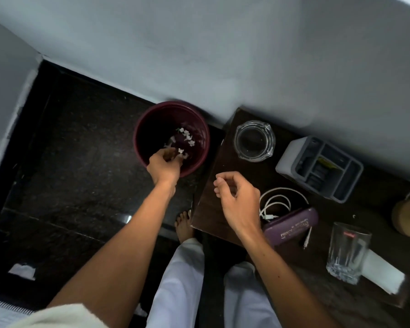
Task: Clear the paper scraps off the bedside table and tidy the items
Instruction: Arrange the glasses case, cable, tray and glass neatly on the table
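1. Dark speckled floor [81,174] meets grey walls in a corner. A maroon bin [137,129] stands there, just beside the counter's [213,209] left edge, with open floor to its left.
2. Paper scraps [187,136]: small, white and crumpled, lying inside the bin, a few right at the left fingertips.
3. Left hand [163,165] is over the bin's near rim, fingers loose and pointing down, gripping nothing visible.
4. Right hand [239,197] hovers over the counter's left part with fingers curled and thumb near the index. Can't tell if it pinches anything.
5. On the counter, going outward:
   - white cable [275,202], coiled
   - purple case [291,228] touching the cable
   - glass ashtray [255,140]
   - grey organiser [317,169] by the wall, holding dark items and a yellow label
   - tumbler [346,252] standing on a white card [384,273]
6. One larger white paper piece [21,271] lies on the floor, far left.
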The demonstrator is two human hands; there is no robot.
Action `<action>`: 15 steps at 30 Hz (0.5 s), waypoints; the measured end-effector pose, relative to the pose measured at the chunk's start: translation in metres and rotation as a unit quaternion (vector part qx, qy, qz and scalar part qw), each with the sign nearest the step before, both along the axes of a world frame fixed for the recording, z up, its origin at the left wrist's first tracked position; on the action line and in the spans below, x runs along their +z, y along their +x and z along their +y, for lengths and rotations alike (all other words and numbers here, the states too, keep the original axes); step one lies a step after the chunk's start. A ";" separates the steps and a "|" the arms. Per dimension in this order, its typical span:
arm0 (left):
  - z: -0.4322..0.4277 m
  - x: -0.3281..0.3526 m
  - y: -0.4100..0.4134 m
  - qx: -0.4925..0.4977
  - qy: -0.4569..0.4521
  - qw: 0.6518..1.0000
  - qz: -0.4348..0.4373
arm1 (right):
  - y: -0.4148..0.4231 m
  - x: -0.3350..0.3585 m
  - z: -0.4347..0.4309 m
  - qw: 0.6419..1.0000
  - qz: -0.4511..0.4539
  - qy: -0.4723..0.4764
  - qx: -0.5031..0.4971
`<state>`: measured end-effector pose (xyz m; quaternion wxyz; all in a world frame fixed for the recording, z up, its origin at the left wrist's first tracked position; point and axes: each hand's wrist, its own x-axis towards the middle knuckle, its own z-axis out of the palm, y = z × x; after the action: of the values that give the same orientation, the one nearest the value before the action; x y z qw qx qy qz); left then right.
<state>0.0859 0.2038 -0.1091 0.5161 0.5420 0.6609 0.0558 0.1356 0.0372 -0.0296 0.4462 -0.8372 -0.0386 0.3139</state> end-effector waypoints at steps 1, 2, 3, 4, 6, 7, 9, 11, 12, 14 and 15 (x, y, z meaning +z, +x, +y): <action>-0.006 0.007 0.001 -0.014 0.007 1.000 -0.008 | -0.001 0.003 -0.005 1.000 -0.006 -0.003 -0.007; -0.012 0.014 0.000 -0.039 0.020 0.999 -0.012 | -0.002 0.008 -0.011 1.000 -0.010 -0.008 -0.012; -0.022 0.022 0.001 -0.072 0.032 0.997 -0.016 | -0.003 0.013 -0.018 1.000 -0.016 -0.012 -0.016; -0.033 0.031 0.001 -0.102 0.037 0.994 -0.025 | -0.002 0.018 -0.027 0.999 -0.024 -0.017 -0.017; -0.059 0.048 0.000 -0.140 0.023 0.988 -0.055 | 0.000 0.028 -0.047 0.998 -0.040 -0.032 -0.019; -0.075 0.057 0.000 -0.145 0.004 0.987 -0.071 | 0.002 0.033 -0.060 0.998 -0.047 -0.043 -0.024; -0.110 0.071 -0.001 -0.143 -0.039 0.984 -0.094 | 0.009 0.043 -0.088 0.994 -0.068 -0.075 -0.039; -0.146 0.082 -0.004 -0.129 -0.074 0.984 -0.100 | 0.019 0.050 -0.117 0.987 -0.089 -0.121 -0.053; -0.163 0.087 -0.005 -0.124 -0.084 0.984 -0.097 | 0.024 0.052 -0.131 0.984 -0.089 -0.139 -0.061; -0.194 0.091 -0.008 -0.122 -0.090 0.985 -0.082 | 0.036 0.055 -0.159 0.979 -0.080 -0.169 -0.082; -0.207 0.092 -0.009 -0.118 -0.088 0.986 -0.071 | 0.042 0.054 -0.170 0.977 -0.072 -0.184 -0.084</action>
<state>0.0768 -0.0028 -0.0166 0.6103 0.5633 0.5563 -0.0263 0.1780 -0.1329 0.0246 0.3056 -0.9256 0.0576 0.2159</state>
